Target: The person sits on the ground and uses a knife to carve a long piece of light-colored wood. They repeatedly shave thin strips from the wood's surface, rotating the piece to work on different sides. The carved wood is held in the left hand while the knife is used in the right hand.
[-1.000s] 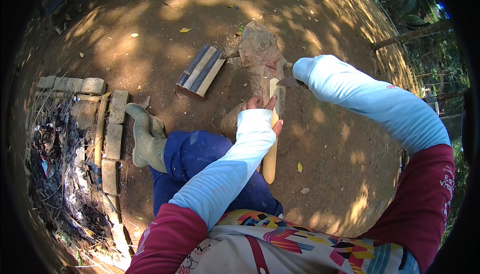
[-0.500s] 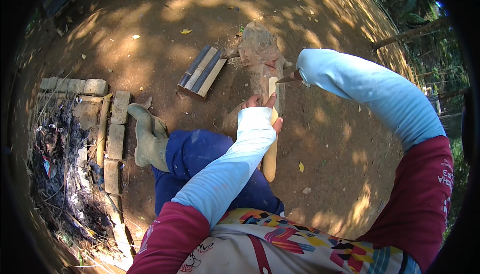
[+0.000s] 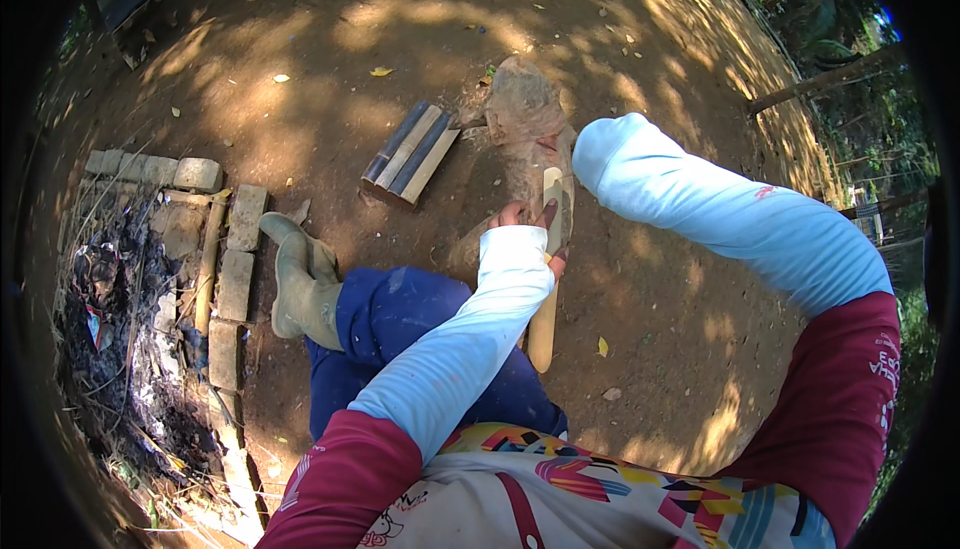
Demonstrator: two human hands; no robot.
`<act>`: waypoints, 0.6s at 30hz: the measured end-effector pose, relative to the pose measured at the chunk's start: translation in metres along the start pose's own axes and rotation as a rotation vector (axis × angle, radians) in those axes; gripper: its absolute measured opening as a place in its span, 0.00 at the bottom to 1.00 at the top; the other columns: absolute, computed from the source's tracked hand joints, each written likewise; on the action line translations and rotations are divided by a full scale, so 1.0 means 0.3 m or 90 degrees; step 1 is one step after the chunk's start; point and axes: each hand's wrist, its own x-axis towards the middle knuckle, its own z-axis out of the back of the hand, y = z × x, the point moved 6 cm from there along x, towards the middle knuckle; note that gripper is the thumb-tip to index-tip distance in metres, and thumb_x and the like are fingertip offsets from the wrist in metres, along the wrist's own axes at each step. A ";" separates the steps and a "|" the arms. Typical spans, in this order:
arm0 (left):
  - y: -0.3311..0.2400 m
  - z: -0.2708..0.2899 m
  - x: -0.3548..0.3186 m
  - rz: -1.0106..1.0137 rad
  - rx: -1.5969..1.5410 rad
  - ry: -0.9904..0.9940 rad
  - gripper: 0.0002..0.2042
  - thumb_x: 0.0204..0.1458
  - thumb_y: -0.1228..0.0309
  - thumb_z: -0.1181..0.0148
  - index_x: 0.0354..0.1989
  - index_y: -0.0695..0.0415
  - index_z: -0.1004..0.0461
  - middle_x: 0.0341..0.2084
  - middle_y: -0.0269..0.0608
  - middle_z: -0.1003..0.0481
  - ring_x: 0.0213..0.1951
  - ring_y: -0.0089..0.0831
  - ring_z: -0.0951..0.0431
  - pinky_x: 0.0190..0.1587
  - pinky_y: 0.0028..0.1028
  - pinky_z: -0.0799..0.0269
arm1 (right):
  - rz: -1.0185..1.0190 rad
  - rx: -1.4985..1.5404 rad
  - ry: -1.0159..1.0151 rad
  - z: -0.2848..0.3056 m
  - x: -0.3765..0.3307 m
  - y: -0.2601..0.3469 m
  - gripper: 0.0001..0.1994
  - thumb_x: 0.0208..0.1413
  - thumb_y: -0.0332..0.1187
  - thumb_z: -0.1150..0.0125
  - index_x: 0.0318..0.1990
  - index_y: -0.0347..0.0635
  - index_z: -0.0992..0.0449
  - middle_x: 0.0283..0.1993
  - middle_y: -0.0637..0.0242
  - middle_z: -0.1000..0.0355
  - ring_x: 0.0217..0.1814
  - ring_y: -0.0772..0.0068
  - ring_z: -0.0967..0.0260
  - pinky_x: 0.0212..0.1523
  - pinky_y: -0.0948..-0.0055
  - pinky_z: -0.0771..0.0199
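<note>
My left hand (image 3: 512, 217) is closed around a long, flat, pale piece of wood (image 3: 542, 334), with fingers on both sides of it. The wood's upper end lies against a weathered log (image 3: 522, 99); its rounded lower end hangs beside my blue-trousered knee. To the right of the wood's upper end is my right arm's light-blue sleeve (image 3: 650, 164), bent inward. The sleeve's end hides my right hand and its fingers, and no blade shows there now.
A block of dark and pale wooden strips (image 3: 408, 154) lies left of the log. Further left, bricks (image 3: 233, 284) edge a bed of ash and charred bits (image 3: 130, 319). My booted foot (image 3: 290, 279) rests beside the bricks. A slanting pole (image 3: 825, 79) stands at the far right.
My right forearm has shifted slightly left and down toward the wood. The dark blade that stuck out from its sleeve end is now out of sight. My left hand keeps its hold.
</note>
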 end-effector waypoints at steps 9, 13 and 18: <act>0.000 -0.018 0.000 -0.027 -0.014 -0.021 0.38 0.40 0.58 0.30 0.65 0.42 0.36 0.58 0.53 0.42 0.58 0.50 0.40 0.59 0.40 0.38 | -0.165 0.337 0.078 -0.154 0.215 -0.136 0.09 0.53 0.33 0.37 0.42 0.43 0.20 0.36 0.61 0.22 0.36 0.59 0.22 0.36 0.64 0.24; 0.019 -0.020 0.006 -0.037 -0.010 -0.047 0.36 0.42 0.57 0.32 0.65 0.43 0.34 0.58 0.52 0.42 0.57 0.50 0.39 0.58 0.41 0.37 | -0.011 0.247 -0.063 -0.036 0.039 -0.077 0.11 0.51 0.34 0.34 0.41 0.42 0.21 0.37 0.59 0.23 0.37 0.57 0.24 0.37 0.60 0.27; 0.003 -0.011 0.006 -0.026 -0.009 -0.001 0.35 0.42 0.56 0.32 0.64 0.44 0.33 0.57 0.52 0.41 0.56 0.49 0.39 0.58 0.41 0.37 | -0.150 0.225 0.086 -0.013 0.051 -0.059 0.20 0.51 0.47 0.34 0.46 0.44 0.20 0.47 0.57 0.23 0.49 0.56 0.25 0.46 0.64 0.28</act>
